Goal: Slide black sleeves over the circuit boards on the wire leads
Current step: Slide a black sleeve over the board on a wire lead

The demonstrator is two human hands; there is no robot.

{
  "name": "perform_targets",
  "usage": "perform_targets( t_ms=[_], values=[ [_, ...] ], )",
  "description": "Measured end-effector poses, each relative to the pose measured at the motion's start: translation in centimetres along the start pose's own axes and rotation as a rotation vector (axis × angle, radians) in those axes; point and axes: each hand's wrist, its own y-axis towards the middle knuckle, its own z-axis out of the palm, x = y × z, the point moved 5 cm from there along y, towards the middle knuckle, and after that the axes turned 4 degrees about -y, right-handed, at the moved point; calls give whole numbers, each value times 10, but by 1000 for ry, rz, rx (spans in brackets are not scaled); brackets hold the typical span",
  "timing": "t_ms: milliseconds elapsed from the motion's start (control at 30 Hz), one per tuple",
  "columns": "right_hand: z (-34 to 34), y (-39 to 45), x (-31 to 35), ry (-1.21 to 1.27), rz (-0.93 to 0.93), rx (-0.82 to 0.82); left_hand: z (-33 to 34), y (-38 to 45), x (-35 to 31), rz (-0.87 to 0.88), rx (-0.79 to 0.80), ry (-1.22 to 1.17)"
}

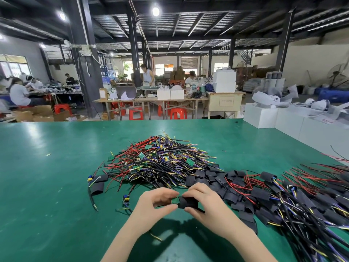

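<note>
Just above the green table [47, 186], my left hand [151, 207] pinches a small green circuit board [175, 200] between thumb and fingers. My right hand [205, 205] grips a black sleeve [188, 202] whose open end covers the board's right part; the green left end still shows. Behind my hands lies a big pile of unsleeved boards with red, black and yellow wire leads [160, 163]. Loose black sleeves [213, 178] lie to its right. Further right spreads a heap of sleeved leads [294, 201].
A few stray pieces lie at the left: two black sleeves [98, 183] and a small board with blue parts [126, 199]. White boxes [294, 123] stand past the table's far right corner. People work at distant benches.
</note>
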Motion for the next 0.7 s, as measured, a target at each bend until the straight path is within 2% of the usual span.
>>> perform_targets(
  t_ms=[200, 433, 567, 700],
  values=[
    [0, -1, -4, -34, 13, 18, -6, 0, -1, -13, -79, -79],
    [-5, 0, -6, 199, 145, 18, -5, -1, -4, 68, -115, -32],
    [0, -1, -6, 234, 194, 54, -5, -2, -9, 129, -98, 17],
    [-6, 0, -6, 265, 200, 17, -8, -1, -8, 19, -62, -104]
  ],
)
